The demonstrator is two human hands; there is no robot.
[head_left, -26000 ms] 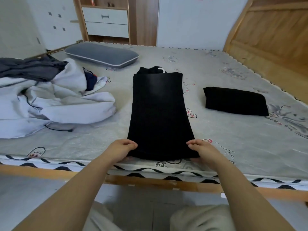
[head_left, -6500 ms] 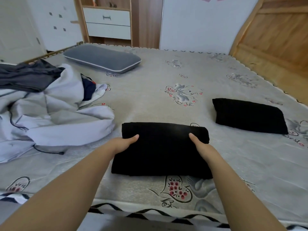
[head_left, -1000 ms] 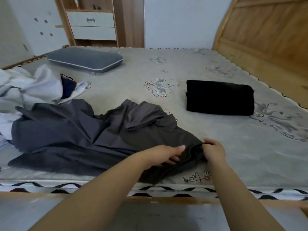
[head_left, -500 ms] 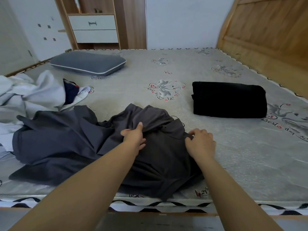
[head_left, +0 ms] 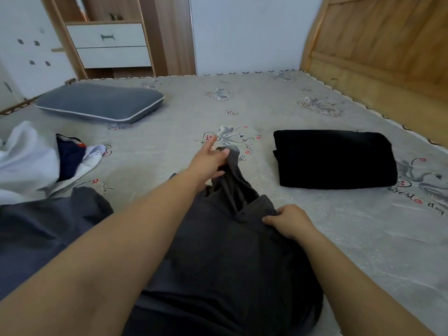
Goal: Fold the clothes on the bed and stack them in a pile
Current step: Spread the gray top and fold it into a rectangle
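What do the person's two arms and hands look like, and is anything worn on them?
Both forearms are bare, with no sleeve in view. The left hand and the right hand show no glove, ring, watch or bracelet. Fingernails look short and unpainted.

A bed (head_left: 266, 103) is covered by a grey sheet printed with flowers. A grey pillow (head_left: 99, 103) is laid at the far left. A folded black pile (head_left: 334, 158) is set at the right, apart from the rest. Crumpled white clothes (head_left: 26, 161) are heaped at the left edge, and a dark grey garment (head_left: 230, 275) is spread across the near side.
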